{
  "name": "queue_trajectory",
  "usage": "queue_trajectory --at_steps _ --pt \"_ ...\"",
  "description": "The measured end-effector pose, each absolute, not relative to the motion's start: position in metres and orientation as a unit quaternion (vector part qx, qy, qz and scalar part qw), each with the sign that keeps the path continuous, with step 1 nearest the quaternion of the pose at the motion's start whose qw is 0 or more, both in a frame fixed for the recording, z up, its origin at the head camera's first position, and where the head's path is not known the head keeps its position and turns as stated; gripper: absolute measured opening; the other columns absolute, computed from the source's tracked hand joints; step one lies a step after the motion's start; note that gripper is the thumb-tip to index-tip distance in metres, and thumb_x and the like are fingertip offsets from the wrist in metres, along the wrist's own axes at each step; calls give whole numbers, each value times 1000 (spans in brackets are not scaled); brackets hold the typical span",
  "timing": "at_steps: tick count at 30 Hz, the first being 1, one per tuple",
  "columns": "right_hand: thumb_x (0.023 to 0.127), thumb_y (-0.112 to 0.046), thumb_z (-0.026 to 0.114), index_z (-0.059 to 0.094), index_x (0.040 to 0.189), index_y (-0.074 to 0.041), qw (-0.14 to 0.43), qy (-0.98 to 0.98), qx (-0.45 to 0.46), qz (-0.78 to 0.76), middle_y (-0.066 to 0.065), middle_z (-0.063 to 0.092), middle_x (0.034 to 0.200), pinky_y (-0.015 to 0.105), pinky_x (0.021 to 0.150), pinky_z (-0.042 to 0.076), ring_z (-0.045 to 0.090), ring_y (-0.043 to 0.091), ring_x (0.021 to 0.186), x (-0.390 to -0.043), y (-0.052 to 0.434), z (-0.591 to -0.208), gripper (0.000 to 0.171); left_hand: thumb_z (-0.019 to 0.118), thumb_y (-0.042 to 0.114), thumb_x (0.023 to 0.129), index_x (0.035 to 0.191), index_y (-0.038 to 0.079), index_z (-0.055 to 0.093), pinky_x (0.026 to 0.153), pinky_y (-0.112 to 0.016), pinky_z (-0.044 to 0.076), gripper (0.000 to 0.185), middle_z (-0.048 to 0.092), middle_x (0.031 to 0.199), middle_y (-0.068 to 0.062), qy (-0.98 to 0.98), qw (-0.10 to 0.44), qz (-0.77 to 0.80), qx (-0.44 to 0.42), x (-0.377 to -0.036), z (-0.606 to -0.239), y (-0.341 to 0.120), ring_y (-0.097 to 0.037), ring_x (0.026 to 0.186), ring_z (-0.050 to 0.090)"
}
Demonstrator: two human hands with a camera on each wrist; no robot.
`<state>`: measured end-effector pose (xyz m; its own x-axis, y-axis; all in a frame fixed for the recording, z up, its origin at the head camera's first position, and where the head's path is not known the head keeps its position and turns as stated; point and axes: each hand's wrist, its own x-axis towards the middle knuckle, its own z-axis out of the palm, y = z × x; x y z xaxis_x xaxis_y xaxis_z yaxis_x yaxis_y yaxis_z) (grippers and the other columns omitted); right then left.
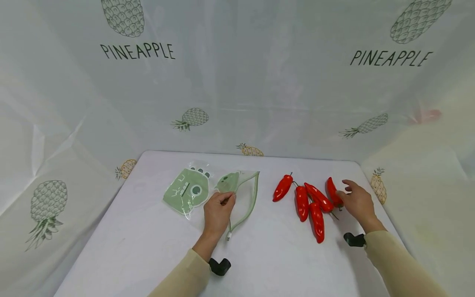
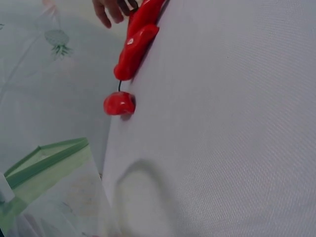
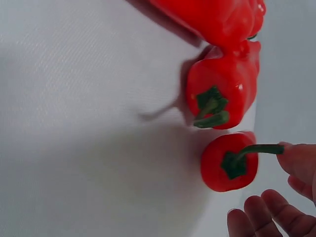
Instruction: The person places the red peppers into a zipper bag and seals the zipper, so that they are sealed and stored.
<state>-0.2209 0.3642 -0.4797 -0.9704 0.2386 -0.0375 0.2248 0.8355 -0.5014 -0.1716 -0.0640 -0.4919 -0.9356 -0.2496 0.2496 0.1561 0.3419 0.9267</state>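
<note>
A clear plastic zip bag [image 1: 186, 192] with green cartoon faces and a green edge strip lies tilted at the table's middle left. My left hand [image 1: 219, 210] pinches it between thumb and fingers near its middle. In the left wrist view the bag's green strip [image 2: 49, 160] stands raised. Over at the right, my right hand [image 1: 358, 204] is beside the rightmost red chili pepper [image 1: 333, 193], fingers spread and not wrapped around it. In the right wrist view the thumb [image 3: 298, 160] meets the tip of that pepper's green stem [image 3: 261, 148]; the other fingers are apart from it.
Several more red peppers [image 1: 302, 204] lie in a loose cluster left of my right hand, some touching. The white table [image 1: 267, 264] ends at a back edge against a hanging pineapple-print sheet [image 1: 252, 82], which also closes off both sides.
</note>
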Motion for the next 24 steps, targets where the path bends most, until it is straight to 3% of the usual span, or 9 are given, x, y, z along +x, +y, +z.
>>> queue_trajectory --at_steps 24 --pt "99 -33 73 21 160 10 -68 -961 -87 253 45 40 146 67 96 54 48 60 127 -236 382 -499 91 79 11 94 102 7 85 63 -18 51 11 71 86 0 -802 175 -571 28 -172 -496 -68 -8 76 61"
